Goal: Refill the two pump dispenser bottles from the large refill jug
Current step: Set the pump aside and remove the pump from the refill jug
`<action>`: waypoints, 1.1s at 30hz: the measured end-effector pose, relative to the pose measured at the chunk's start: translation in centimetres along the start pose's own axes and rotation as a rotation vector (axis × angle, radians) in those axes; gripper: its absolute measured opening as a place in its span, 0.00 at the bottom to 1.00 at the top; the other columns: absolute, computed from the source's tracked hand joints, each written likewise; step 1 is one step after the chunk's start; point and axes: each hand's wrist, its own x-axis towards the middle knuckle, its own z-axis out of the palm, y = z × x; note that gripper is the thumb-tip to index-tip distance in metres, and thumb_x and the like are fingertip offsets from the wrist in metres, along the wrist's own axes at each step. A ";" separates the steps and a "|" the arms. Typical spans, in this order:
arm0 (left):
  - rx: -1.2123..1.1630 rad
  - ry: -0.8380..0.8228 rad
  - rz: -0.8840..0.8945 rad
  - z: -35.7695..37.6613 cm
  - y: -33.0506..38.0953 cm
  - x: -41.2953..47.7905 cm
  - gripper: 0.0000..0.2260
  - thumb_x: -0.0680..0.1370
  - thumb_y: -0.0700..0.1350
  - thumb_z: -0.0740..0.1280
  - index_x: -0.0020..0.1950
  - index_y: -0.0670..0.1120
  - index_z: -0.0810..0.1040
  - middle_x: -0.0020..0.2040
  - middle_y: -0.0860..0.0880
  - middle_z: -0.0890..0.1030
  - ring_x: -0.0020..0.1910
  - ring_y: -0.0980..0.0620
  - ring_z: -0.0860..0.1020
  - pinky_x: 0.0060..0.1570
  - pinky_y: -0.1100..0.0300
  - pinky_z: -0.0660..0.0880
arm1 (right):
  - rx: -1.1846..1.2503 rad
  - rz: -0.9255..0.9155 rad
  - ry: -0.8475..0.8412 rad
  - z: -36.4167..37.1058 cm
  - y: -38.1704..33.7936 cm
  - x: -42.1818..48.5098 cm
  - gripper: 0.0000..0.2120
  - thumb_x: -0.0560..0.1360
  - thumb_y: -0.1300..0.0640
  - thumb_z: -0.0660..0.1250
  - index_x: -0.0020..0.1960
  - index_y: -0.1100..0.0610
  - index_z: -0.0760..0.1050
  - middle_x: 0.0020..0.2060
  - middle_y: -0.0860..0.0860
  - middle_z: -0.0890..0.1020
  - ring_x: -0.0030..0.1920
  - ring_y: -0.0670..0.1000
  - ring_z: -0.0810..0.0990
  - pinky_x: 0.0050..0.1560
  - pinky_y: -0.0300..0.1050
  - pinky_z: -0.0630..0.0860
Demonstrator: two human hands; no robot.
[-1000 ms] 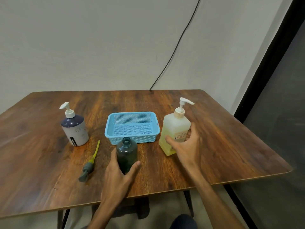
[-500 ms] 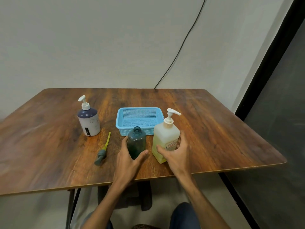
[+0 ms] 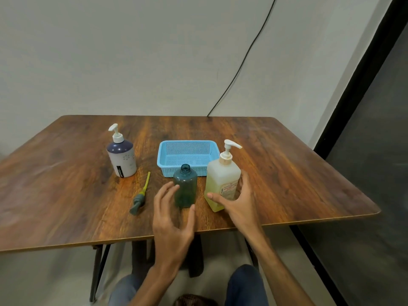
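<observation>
Barely begun: the teal bottle (image 3: 185,188) stands uncapped mid-desk (image 3: 66,195), its pump (image 3: 139,200) lying alongside, while the left hand (image 3: 171,221) and right hand (image 3: 238,206) spread loosely around it and the yellowish pump bottle (image 3: 223,175), no pouring under way.

Glossy wood-grain table (image 3: 287,173); perforated blue plastic basket (image 3: 187,151); translucent dark plastic bottle (image 3: 185,188); cloudy plastic jug (image 3: 223,175).
</observation>
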 end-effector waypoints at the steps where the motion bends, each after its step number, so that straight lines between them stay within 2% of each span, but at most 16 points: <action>1: -0.026 -0.018 0.022 0.2 0.6 -0.4 0.27 0.75 0.45 0.74 0.72 0.46 0.72 0.72 0.50 0.72 0.74 0.51 0.71 0.70 0.50 0.73 | 0.042 -0.002 -0.020 -0.4 -0.1 0.0 0.43 0.60 0.40 0.83 0.70 0.41 0.66 0.63 0.37 0.77 0.62 0.39 0.77 0.56 0.43 0.79; 4: -0.086 -0.122 -0.005 1.3 2.1 -0.7 0.28 0.76 0.44 0.75 0.74 0.45 0.71 0.72 0.52 0.73 0.72 0.52 0.72 0.68 0.47 0.75 | 0.070 -0.030 0.019 -1.8 -1.2 0.1 0.40 0.65 0.42 0.81 0.72 0.42 0.66 0.66 0.38 0.76 0.64 0.38 0.75 0.58 0.33 0.76; 7: -0.074 -0.225 -0.073 2.8 3.2 0.0 0.34 0.77 0.48 0.75 0.79 0.46 0.64 0.77 0.52 0.69 0.77 0.56 0.66 0.74 0.49 0.69 | 0.045 -0.072 0.076 -3.0 -2.7 1.0 0.33 0.70 0.41 0.76 0.71 0.44 0.69 0.64 0.39 0.78 0.64 0.40 0.76 0.61 0.40 0.75; 12: -0.071 -0.306 -0.152 5.7 3.7 1.3 0.43 0.76 0.57 0.74 0.83 0.49 0.53 0.81 0.52 0.62 0.80 0.56 0.60 0.76 0.47 0.67 | -0.058 -0.127 0.032 -3.0 -4.8 3.4 0.20 0.71 0.41 0.76 0.59 0.48 0.79 0.55 0.41 0.83 0.56 0.40 0.80 0.51 0.34 0.77; 15: -0.132 -0.317 -0.212 7.2 3.6 1.9 0.46 0.75 0.59 0.74 0.84 0.53 0.49 0.82 0.54 0.59 0.80 0.57 0.59 0.77 0.49 0.65 | -0.101 -0.125 0.047 -2.2 -5.3 4.5 0.18 0.68 0.43 0.78 0.54 0.49 0.81 0.49 0.41 0.83 0.49 0.40 0.80 0.44 0.30 0.75; 17: -0.142 -0.304 -0.232 8.0 3.2 2.2 0.46 0.75 0.58 0.74 0.83 0.55 0.47 0.82 0.54 0.59 0.80 0.57 0.60 0.77 0.49 0.65 | -0.092 -0.121 0.079 -1.7 -5.4 5.2 0.18 0.66 0.46 0.81 0.52 0.51 0.82 0.46 0.44 0.84 0.45 0.42 0.81 0.42 0.33 0.76; 21: -0.125 -0.243 -0.237 8.6 2.3 2.3 0.40 0.79 0.54 0.72 0.83 0.53 0.52 0.81 0.52 0.63 0.79 0.55 0.64 0.75 0.47 0.67 | -0.057 -0.107 0.090 -1.2 -5.4 6.0 0.16 0.66 0.53 0.81 0.50 0.55 0.82 0.43 0.47 0.84 0.41 0.44 0.80 0.42 0.43 0.79; 25: -0.105 -0.246 -0.215 8.9 2.2 2.1 0.39 0.80 0.53 0.71 0.83 0.51 0.51 0.82 0.52 0.61 0.80 0.55 0.61 0.76 0.48 0.65 | -0.042 -0.092 0.032 -1.2 -5.3 6.2 0.15 0.69 0.57 0.79 0.54 0.57 0.82 0.46 0.49 0.83 0.43 0.43 0.80 0.45 0.38 0.76; 30: -0.110 -0.227 -0.204 8.9 2.3 1.8 0.39 0.80 0.51 0.72 0.82 0.52 0.51 0.81 0.52 0.61 0.79 0.54 0.61 0.77 0.49 0.65 | -0.046 -0.076 -0.029 -1.2 -5.6 6.2 0.12 0.73 0.59 0.76 0.55 0.56 0.80 0.50 0.53 0.83 0.50 0.50 0.81 0.50 0.44 0.77; 33: -0.101 -0.225 -0.178 8.8 2.3 1.8 0.39 0.80 0.52 0.71 0.81 0.56 0.49 0.78 0.57 0.60 0.78 0.56 0.62 0.76 0.51 0.66 | -0.056 -0.088 -0.053 -1.2 -5.7 6.3 0.10 0.73 0.60 0.75 0.54 0.55 0.80 0.49 0.53 0.83 0.48 0.49 0.80 0.47 0.37 0.75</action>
